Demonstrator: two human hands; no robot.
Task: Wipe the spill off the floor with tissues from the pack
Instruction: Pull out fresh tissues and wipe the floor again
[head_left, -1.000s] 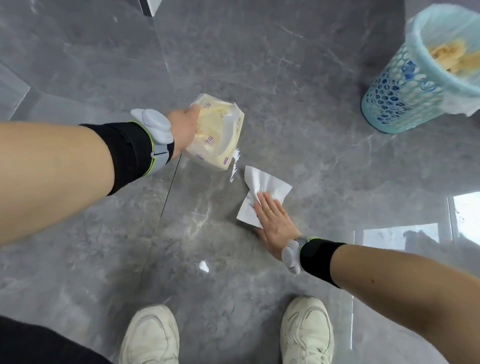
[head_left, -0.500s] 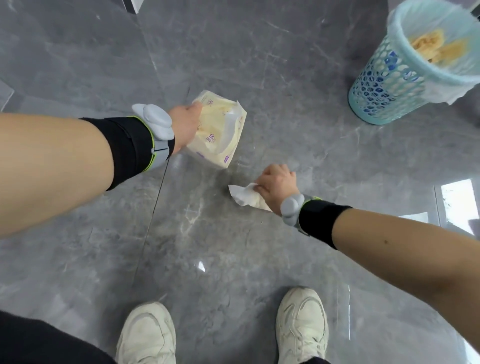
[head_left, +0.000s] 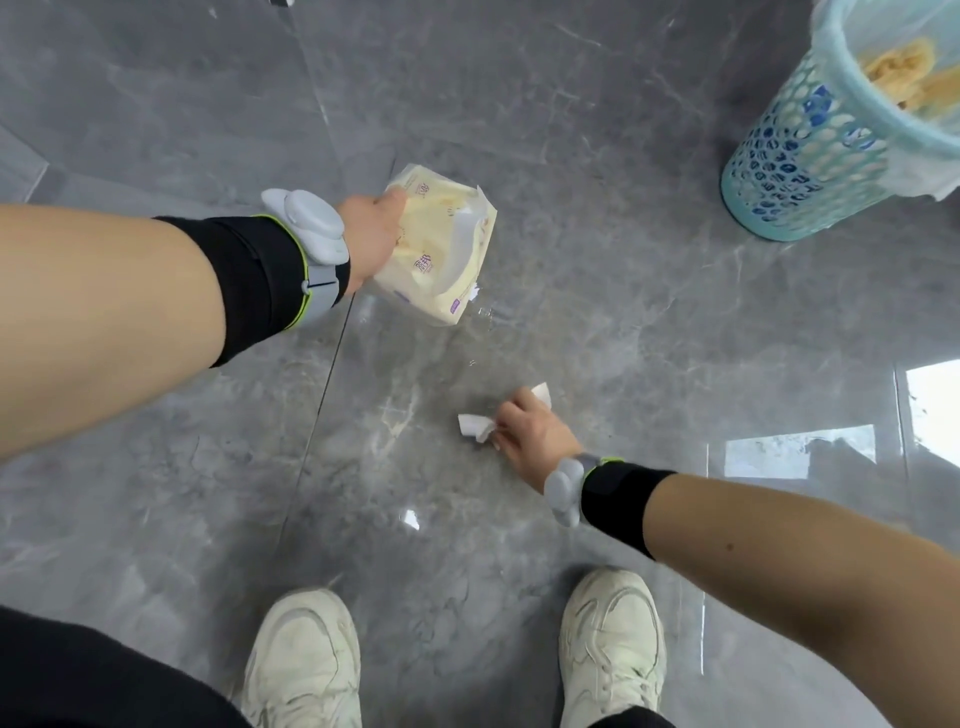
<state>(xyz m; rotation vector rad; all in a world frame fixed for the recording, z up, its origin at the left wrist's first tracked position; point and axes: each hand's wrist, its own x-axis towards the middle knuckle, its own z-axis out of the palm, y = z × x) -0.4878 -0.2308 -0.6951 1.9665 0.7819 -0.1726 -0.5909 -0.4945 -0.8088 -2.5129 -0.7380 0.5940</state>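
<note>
- The floor (head_left: 597, 218) is showing polished grey marble-look tiles, with a dark grout line (head_left: 317, 410) running from beside the left wrist toward the near edge of the view.
- Bright window reflections are gleaming on the tiles toward the right edge.
- A teal mesh wastebasket (head_left: 810, 171) is standing on the floor in the far right corner of the view, lined with a pale bag and holding yellowish crumpled paper.
- A few small wet droplets, the spill (head_left: 483, 314), are glinting on the tile just beside the near corner of the tissue pack.
- The left hand (head_left: 371, 236) is gripping the pale yellow tissue pack (head_left: 441, 249) by its far-left end, fingers wrapped closed on the wrapper, holding it above the floor.
- The right hand (head_left: 530, 431) is curling closed around a crumpled white tissue (head_left: 475, 426), low at the floor; bits of tissue are sticking out on both sides of the fist.
- Both wrists are wearing grey devices on black bands.
- The pack is carrying small purple printing, too blurred to read.
- Two off-white sneakers (head_left: 306, 665) are standing at the near edge.
</note>
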